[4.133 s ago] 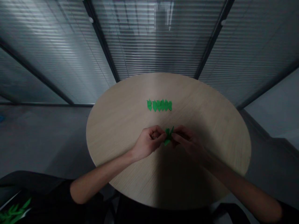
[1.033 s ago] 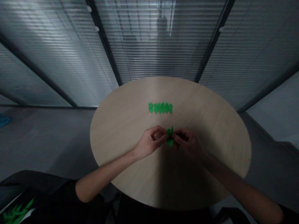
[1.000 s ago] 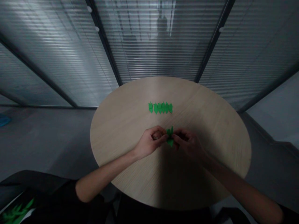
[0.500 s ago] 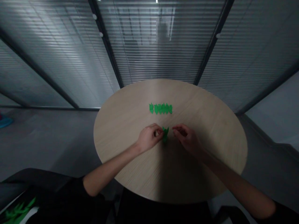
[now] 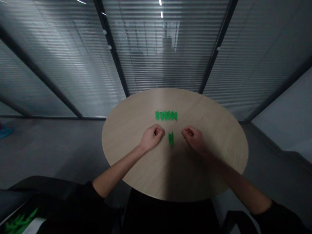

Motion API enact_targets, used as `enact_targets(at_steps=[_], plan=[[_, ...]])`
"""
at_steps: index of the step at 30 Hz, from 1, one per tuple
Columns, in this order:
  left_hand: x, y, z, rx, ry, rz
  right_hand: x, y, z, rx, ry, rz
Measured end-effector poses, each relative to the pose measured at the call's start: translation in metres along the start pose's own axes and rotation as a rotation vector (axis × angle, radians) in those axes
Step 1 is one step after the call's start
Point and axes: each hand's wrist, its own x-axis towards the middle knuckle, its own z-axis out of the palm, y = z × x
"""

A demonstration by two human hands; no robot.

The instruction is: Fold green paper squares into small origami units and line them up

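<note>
A small green folded piece (image 5: 171,139), leaf-like with two pointed tips, lies on the round wooden table (image 5: 136,107) between my hands. To its left rests my left hand (image 5: 152,136), fingers curled with thumb and fingertips together, apart from the piece and with nothing seen in them. My right hand (image 5: 195,138) is on the other side, also closed in a loose pinch and not touching the piece. Farther back, several similar green pieces (image 5: 166,115) stand in a close row, with a slight gap after the leftmost.
At the lower left, more green pieces (image 5: 20,221) lie in a dark holder or bag beside a white edge. Glass panels with blinds (image 5: 156,71) rise behind the table. A blue object (image 5: 5,131) is on the floor at far left.
My left hand has let go of the green piece and moved left, away from it. The piece now lies alone on the table. My right hand has drawn its fingers closer together.
</note>
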Motion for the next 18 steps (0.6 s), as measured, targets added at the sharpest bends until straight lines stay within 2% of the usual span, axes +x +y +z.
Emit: enact_targets(at_steps=[2,3,5,10,14,18], plan=[[0.004,-0.008,-0.005,0.145,0.02,0.021,0.003,0.003,-0.006,-0.241,0.001,-0.054],[0.005,-0.012,-0.008,0.173,0.017,0.025,0.004,0.004,-0.01,-0.287,0.002,-0.064],[0.008,-0.019,-0.012,0.226,-0.021,0.042,0.007,0.007,-0.015,-0.342,-0.002,-0.076],[0.009,-0.027,-0.013,0.343,-0.133,0.059,0.011,0.013,-0.021,-0.461,-0.103,-0.101],[0.009,-0.027,-0.013,0.404,-0.168,0.048,0.012,0.014,-0.02,-0.523,-0.173,-0.104],[0.01,-0.025,-0.014,0.437,-0.182,0.042,0.014,0.014,-0.019,-0.561,-0.189,-0.085]])
